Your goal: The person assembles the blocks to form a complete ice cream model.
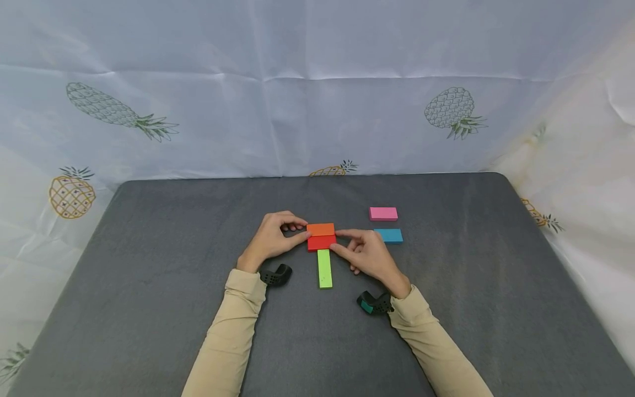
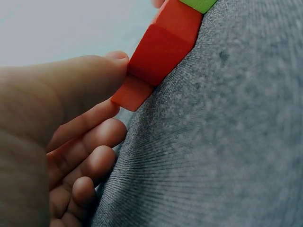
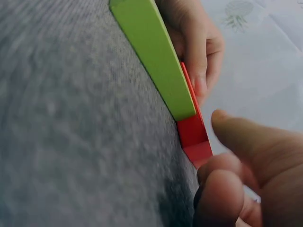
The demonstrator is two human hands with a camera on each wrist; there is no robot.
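Note:
An orange block and a red block lie long side to long side on the grey table, the orange one farther away. From the middle of the red block's near side, a light green block runs toward me. My left hand touches the left ends of the orange and red blocks with thumb and forefinger, its other fingers curled. At their right ends is my right hand, forefinger beside the orange block and thumb near the red one. In the right wrist view a small gap separates that thumb from the red block.
A pink block lies beyond my right hand, with a blue block nearer, partly covered by that hand. Black devices are worn at both wrists. Behind the grey table hangs a pineapple-print cloth.

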